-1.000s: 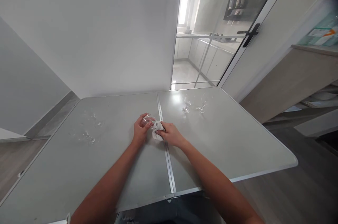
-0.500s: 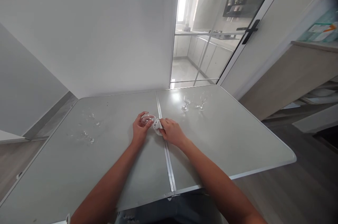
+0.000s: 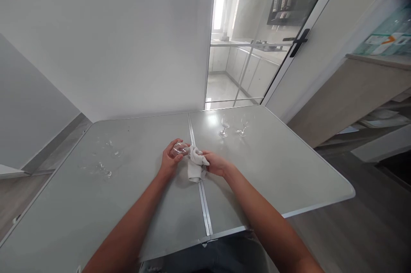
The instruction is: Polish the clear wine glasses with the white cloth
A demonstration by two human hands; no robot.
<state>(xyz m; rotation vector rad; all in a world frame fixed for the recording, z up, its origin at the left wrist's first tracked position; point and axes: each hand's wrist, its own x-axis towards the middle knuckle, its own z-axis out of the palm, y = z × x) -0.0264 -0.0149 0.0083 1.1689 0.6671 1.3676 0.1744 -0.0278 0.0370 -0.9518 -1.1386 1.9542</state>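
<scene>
Over the middle of a grey folding table point(image 3: 272, 174), my left hand point(image 3: 169, 159) is closed around the bowl of a clear stemmed glass point(image 3: 179, 149), held tipped on its side. My right hand point(image 3: 215, 163) grips a white cloth point(image 3: 195, 166) that is pressed against the glass's open end and hangs down toward the tabletop. The two hands sit close together above the table's centre seam point(image 3: 202, 196).
Two clear wine glasses point(image 3: 224, 127) point(image 3: 242, 127) stand upright at the far right of the table. Several more clear glasses point(image 3: 105, 157) rest at the far left. A white wall is behind, a glass door point(image 3: 276, 37) at the back right, a wooden cabinet point(image 3: 353, 93) on the right.
My right hand has drawn back to the right and turned, so the cloth now hangs longer below the glass. The left hand keeps the glass in the same place.
</scene>
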